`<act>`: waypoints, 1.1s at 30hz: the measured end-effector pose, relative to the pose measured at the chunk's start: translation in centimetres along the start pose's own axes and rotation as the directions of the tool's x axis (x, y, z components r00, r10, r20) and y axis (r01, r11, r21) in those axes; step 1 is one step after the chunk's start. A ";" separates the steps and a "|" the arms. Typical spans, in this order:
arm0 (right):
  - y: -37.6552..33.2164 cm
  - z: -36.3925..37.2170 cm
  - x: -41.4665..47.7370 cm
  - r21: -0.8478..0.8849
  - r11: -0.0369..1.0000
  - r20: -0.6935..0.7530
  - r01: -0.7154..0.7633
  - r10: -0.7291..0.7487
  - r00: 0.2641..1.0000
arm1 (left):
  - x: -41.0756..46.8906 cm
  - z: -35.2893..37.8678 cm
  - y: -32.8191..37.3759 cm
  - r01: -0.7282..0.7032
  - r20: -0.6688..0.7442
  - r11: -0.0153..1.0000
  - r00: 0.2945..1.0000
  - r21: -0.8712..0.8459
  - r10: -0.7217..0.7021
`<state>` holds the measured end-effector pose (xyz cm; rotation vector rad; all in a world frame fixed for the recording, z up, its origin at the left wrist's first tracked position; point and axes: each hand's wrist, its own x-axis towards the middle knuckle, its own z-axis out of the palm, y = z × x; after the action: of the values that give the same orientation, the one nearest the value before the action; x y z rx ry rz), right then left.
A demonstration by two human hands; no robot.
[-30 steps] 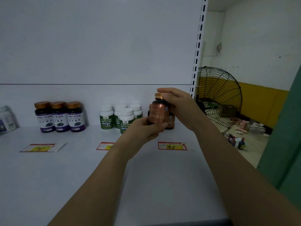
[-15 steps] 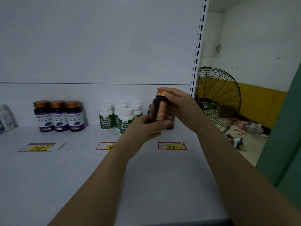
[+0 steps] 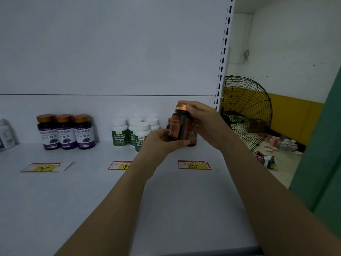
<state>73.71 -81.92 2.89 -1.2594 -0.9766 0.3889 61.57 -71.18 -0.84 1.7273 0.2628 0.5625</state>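
- White shelf [image 3: 55,200]: price tag [image 3: 193,165] lies below the fingers.
- Amber bottle [image 3: 178,126]: upright, long axis vertical, off the shelf, between both hands.
- Left hand [image 3: 160,141]: fingers curled round its base.
- Right hand [image 3: 204,122]: fingertips pinching its gold cap [image 3: 181,107] from the right.

Brown bottle [image 3: 178,126]: dark amber glass, copper-orange label, gold cap. Bottle trio [image 3: 66,133] at left of shelf [image 3: 55,200] back edge: near-black, purple-and-white labels, bronze caps. White bottles [image 3: 120,133] mid back edge: green labels, white caps. Price tags [image 3: 193,165]: red border, yellow field, black handwriting. Shelf pale grey-white. Fan [image 3: 245,111]: black wire grille. Wall band [image 3: 295,117]: mustard yellow.
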 end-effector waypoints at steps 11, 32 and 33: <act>-0.5 0.9 -0.3 -0.110 0.987 -0.001 0.118 -0.119 0.993 | 0.3 -0.4 -0.6 -0.042 -0.029 0.999 0.999 0.012 0.042; 0.3 0.4 0.0 -0.082 0.995 0.088 -0.049 0.056 0.995 | 0.2 0.3 -0.5 -0.050 -0.087 0.915 0.992 0.401 0.093; 0.2 0.4 -0.2 -0.135 0.990 0.090 -0.032 0.045 0.995 | 0.3 0.3 -0.7 -0.046 -0.093 0.904 0.991 0.425 0.095</act>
<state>73.34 -81.72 2.64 -1.3927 -1.0722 0.4208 62.06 -71.12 -1.47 2.1353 0.4281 0.6941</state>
